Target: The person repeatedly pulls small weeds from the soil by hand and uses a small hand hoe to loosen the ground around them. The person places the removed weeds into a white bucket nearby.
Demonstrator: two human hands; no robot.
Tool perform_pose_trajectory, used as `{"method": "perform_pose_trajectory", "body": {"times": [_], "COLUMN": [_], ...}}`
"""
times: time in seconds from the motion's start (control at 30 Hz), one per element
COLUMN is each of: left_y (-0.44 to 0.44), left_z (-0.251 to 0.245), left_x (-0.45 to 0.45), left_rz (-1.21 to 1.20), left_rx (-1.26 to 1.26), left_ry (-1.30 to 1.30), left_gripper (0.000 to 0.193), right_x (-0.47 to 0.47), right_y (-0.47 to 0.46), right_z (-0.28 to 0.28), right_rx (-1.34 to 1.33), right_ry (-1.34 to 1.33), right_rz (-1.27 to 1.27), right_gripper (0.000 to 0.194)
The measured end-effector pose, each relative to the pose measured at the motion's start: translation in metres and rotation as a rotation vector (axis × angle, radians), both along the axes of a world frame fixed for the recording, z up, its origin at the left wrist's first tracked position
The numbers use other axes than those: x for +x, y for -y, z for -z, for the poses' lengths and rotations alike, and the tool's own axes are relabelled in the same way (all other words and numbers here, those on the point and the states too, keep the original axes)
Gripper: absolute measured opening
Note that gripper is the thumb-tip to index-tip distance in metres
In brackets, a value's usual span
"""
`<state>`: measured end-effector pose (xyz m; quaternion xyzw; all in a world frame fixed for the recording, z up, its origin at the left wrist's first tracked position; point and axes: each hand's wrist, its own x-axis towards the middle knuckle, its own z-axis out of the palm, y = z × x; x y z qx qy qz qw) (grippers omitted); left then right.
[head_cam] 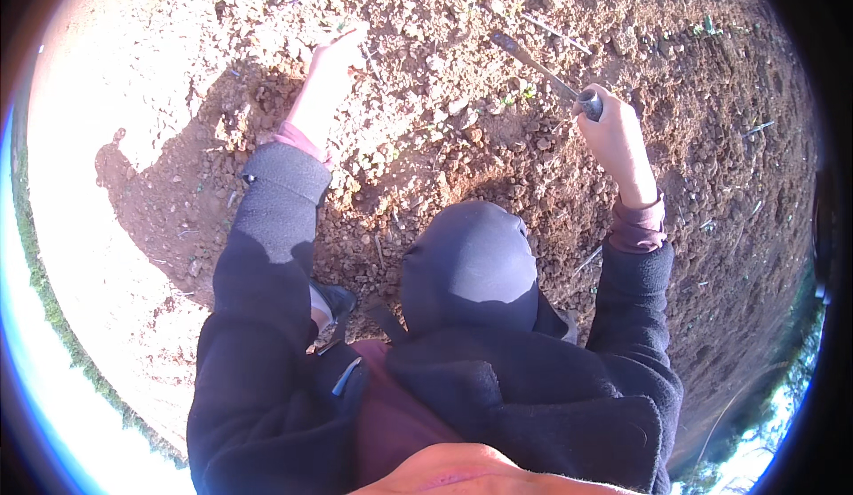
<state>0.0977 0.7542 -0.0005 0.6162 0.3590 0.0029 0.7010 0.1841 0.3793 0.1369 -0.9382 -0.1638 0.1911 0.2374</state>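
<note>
My left hand (338,58) reaches down to the soil at upper left. Sunlight washes it out, and its fingertips are too bright to make out. Bits of green, perhaps a small plant (343,27), show at its fingers; whether they are gripped I cannot tell. In my right hand (613,132) is a hand digging tool (543,68), held by its grey cylindrical handle. Its narrow, soil-darkened blade points up and left, over the ground. Between the hands, small green seedlings (520,92) stand in the soil.
Cloddy brown soil (426,62) spreads all around. A pale dry stalk (556,34) lies beyond the tool, and a green sprout (708,27) grows farther right. My bent knee (473,262) rises between my arms, with a dark shoe (338,298) to its left. My shadow (173,195) covers soil at left.
</note>
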Motion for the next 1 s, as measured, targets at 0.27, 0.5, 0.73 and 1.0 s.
{"method": "perform_pose_trajectory", "body": {"times": [0.27, 0.5, 0.73, 1.0], "left_y": [0.055, 0.096, 0.061, 0.03], "left_z": [-0.005, -0.062, -0.135, -0.052], "left_x": [0.07, 0.116, 0.163, 0.182], "left_rz": [0.172, 0.2, 0.86, 1.293], "left_rx": [0.136, 0.444, 0.901, 0.969], "left_ry": [-0.161, -0.417, -0.374, 0.1], "left_gripper": [0.031, 0.023, 0.028, 0.028], "right_x": [0.08, 0.152, 0.139, 0.114], "right_y": [0.001, -0.043, -0.091, -0.052], "right_z": [0.002, 0.008, 0.049, 0.085], "right_rx": [-0.033, -0.237, -0.152, -0.019], "right_ry": [-0.124, -0.14, -0.111, -0.138], "right_rz": [-0.259, -0.502, -0.483, -0.12], "right_gripper": [0.017, 0.025, 0.033, 0.03]}}
